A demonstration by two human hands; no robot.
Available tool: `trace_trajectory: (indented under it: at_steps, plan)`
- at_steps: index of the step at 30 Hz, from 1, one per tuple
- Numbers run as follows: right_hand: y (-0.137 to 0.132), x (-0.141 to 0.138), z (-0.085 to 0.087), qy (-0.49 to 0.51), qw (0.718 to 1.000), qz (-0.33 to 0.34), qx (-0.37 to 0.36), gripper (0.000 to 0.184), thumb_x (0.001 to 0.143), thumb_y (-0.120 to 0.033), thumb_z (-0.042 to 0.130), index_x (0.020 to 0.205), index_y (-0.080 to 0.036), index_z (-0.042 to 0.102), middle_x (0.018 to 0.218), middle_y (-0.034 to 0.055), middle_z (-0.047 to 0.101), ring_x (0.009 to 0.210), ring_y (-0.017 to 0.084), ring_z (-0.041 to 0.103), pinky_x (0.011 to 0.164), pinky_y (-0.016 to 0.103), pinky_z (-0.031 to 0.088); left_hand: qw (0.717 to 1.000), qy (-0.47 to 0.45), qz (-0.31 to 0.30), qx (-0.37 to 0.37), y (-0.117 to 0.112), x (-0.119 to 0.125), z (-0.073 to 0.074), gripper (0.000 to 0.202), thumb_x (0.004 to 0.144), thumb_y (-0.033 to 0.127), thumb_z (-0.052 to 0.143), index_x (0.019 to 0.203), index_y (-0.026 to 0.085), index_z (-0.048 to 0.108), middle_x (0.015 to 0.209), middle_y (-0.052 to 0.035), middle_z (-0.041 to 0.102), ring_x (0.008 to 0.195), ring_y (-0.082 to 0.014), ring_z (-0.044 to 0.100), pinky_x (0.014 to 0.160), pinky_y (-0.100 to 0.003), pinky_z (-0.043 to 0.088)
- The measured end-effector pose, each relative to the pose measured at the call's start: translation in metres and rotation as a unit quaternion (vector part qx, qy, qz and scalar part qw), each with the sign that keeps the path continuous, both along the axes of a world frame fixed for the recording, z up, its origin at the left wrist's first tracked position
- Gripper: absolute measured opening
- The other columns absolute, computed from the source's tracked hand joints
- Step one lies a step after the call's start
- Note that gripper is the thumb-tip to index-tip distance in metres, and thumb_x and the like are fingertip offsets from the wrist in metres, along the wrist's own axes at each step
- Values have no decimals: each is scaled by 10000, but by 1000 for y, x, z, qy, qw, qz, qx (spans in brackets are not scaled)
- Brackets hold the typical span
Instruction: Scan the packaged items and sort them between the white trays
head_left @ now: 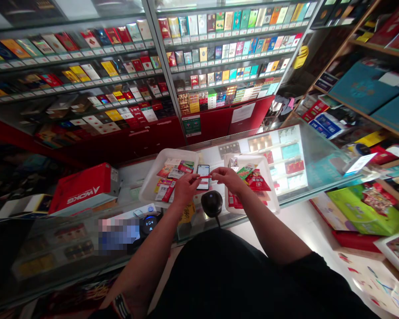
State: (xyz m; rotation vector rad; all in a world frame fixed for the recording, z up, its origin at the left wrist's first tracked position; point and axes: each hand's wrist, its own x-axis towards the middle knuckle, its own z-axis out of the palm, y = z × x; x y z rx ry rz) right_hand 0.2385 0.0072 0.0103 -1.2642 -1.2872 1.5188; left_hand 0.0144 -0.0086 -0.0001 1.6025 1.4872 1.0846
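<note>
My left hand (186, 188) and my right hand (226, 176) meet over the glass counter, fingers closed in a pinch. Between them is a thin red packet (205, 177), seen nearly edge-on, each hand gripping one end. Under it lies a phone (203, 184) with a lit screen. A white plastic bin (148, 182) with several snack packets sits beside my left hand. Another white bin (273, 200), holding red and green snack packets, is partly covered by my right forearm. Just nearer to me stands a black rounded device (212, 204), which looks like a scanner.
Shelves of cigarette packs (199, 55) rise behind the counter (306, 195). A red carton (84, 189) and a small device with a lit screen (149, 223) are at the left. Stocked shelves and a green box (362, 212) stand on the right.
</note>
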Motion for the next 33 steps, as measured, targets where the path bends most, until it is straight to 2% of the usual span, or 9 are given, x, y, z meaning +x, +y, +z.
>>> trace_trajectory:
  at_steps: [3, 7, 14, 19, 23, 25, 28, 30, 33]
  plan:
    - [0, 5, -8, -19, 999, -2, 45, 339, 739, -412, 818, 979, -173, 799, 933, 49, 801, 852, 181, 697, 826, 317, 529, 999, -33, 15, -36, 0, 0, 3, 150, 821, 317, 821, 938, 225, 832, 856, -50, 786, 771, -214, 672, 740, -311, 481]
    - [0, 6, -17, -82, 993, -36, 81, 277, 796, -398, 763, 972, -193, 824, 897, 44, 815, 857, 205, 719, 843, 344, 537, 996, -64, 23, -66, -1, 3, 8, 172, 795, 349, 836, 884, 204, 811, 779, -33, 771, 698, -192, 646, 686, -292, 457]
    - [1, 4, -17, -144, 981, -79, 101, 207, 851, -381, 723, 915, -215, 829, 882, 35, 823, 865, 225, 741, 840, 345, 539, 991, -83, 13, -103, 3, 3, 9, 227, 763, 380, 842, 889, 194, 815, 758, -25, 758, 678, -180, 616, 657, -280, 441]
    - [2, 5, -19, -192, 971, -93, 104, 180, 863, -361, 713, 876, -218, 821, 882, 34, 821, 872, 228, 734, 868, 354, 533, 991, -77, -10, -109, 5, -1, 5, 209, 769, 403, 831, 831, 204, 827, 754, -22, 754, 693, -182, 603, 653, -275, 423]
    - [3, 7, -25, -209, 968, -93, 100, 190, 884, -364, 702, 872, -214, 818, 848, 29, 808, 845, 223, 727, 856, 347, 532, 992, -62, -18, -111, 8, -2, -6, 213, 781, 421, 831, 837, 216, 838, 750, -18, 744, 711, -192, 610, 692, -286, 434]
    - [3, 8, -29, -219, 966, -89, 101, 185, 899, -358, 697, 887, -219, 819, 857, 28, 808, 844, 222, 726, 864, 350, 535, 995, -40, -23, -90, 11, -2, -14, 172, 809, 396, 807, 831, 228, 836, 781, -27, 745, 756, -207, 630, 743, -305, 467]
    - [3, 8, -37, -244, 958, -88, 120, 149, 913, -312, 697, 894, -231, 820, 918, 39, 815, 900, 230, 733, 916, 366, 538, 998, 34, -44, -18, 17, -3, -27, 91, 838, 292, 760, 819, 242, 834, 948, -71, 774, 951, -256, 678, 938, -390, 512]
    - [3, 8, -43, -267, 948, -86, 149, 127, 913, -267, 700, 895, -233, 821, 981, 57, 815, 973, 240, 732, 971, 382, 532, 994, 95, -52, 25, 20, -4, -35, 94, 839, 240, 747, 820, 243, 838, 1107, -105, 776, 1102, -296, 673, 1074, -467, 482]
    - [2, 8, -51, -303, 929, -74, 198, 124, 913, -217, 705, 896, -228, 828, 1088, 87, 805, 1084, 255, 710, 1060, 414, 504, 984, 159, -56, 63, 21, -6, -47, 103, 835, 213, 747, 827, 241, 846, 1306, -125, 736, 1298, -354, 610, 1194, -547, 414]
